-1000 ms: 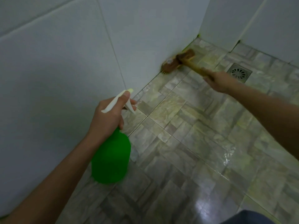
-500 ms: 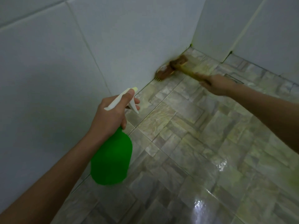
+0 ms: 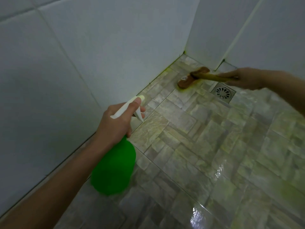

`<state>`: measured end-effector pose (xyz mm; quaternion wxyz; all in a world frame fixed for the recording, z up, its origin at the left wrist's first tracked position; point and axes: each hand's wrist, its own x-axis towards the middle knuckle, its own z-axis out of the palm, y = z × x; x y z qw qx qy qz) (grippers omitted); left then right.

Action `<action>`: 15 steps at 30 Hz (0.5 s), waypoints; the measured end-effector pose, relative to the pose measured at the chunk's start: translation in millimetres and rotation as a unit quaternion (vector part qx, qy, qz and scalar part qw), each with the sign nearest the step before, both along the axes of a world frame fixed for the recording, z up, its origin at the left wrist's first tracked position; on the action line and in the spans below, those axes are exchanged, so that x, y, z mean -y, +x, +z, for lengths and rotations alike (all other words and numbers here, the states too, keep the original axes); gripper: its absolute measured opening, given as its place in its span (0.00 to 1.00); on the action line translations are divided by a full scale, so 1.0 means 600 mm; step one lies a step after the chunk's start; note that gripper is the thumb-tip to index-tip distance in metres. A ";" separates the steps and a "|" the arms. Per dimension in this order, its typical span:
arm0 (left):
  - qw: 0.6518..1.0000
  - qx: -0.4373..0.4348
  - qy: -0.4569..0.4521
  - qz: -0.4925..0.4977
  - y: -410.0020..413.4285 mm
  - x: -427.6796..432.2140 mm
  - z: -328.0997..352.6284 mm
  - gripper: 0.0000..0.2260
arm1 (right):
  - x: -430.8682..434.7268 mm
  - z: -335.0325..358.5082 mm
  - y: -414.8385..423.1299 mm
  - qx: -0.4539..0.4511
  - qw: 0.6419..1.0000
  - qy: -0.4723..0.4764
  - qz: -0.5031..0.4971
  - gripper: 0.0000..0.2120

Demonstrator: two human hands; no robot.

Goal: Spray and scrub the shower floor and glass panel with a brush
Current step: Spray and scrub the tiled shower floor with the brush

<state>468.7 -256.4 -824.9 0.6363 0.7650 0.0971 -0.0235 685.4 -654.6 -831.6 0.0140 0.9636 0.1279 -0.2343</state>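
My left hand point(image 3: 115, 123) grips the white trigger head of a green spray bottle point(image 3: 113, 167), held above the floor beside the left wall, its nozzle pointing toward the far corner. My right hand point(image 3: 242, 78) holds the yellowish handle of a brown scrub brush point(image 3: 191, 78). The brush head lies on the wet stone-pattern shower floor point(image 3: 206, 146) near the far corner, just left of the drain. No glass panel is in view.
White tiled walls point(image 3: 82, 55) close the left and far sides and meet in a corner. A square metal floor drain point(image 3: 223, 93) sits below my right hand. The floor tiles shine wet, with yellowish tint around the brush.
The brush has moved right, away from the foot of the left wall to the floor beside the drain. My left hand with the bottle has kept its pose.
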 end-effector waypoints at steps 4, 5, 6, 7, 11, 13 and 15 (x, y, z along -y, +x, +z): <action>1.000 0.002 -0.004 0.003 -0.006 -0.003 -0.003 0.15 | -0.045 0.027 0.032 0.015 1.000 -0.025 0.001 0.20; 1.000 0.003 -0.003 0.004 -0.006 -0.003 -0.005 0.15 | -0.068 0.009 0.050 0.036 0.999 -0.020 0.018 0.20; 1.000 0.005 -0.001 0.004 -0.007 -0.002 -0.008 0.15 | -0.092 -0.011 0.062 0.052 0.998 -0.011 0.027 0.21; 1.000 0.007 0.002 0.004 -0.007 -0.001 -0.012 0.15 | -0.107 -0.030 0.075 0.060 0.998 0.002 0.024 0.22; 1.000 0.010 -0.008 -0.003 -0.007 0.000 -0.012 0.13 | -0.050 -0.027 0.052 0.054 0.998 0.019 0.008 0.24; 1.000 0.005 -0.007 0.003 -0.006 -0.003 -0.010 0.13 | 0.009 0.010 0.024 -0.005 1.000 0.012 -0.022 0.23; 1.000 -0.007 -0.008 0.003 -0.004 -0.001 -0.008 0.14 | 0.041 0.045 0.020 -0.052 0.997 0.005 -0.058 0.22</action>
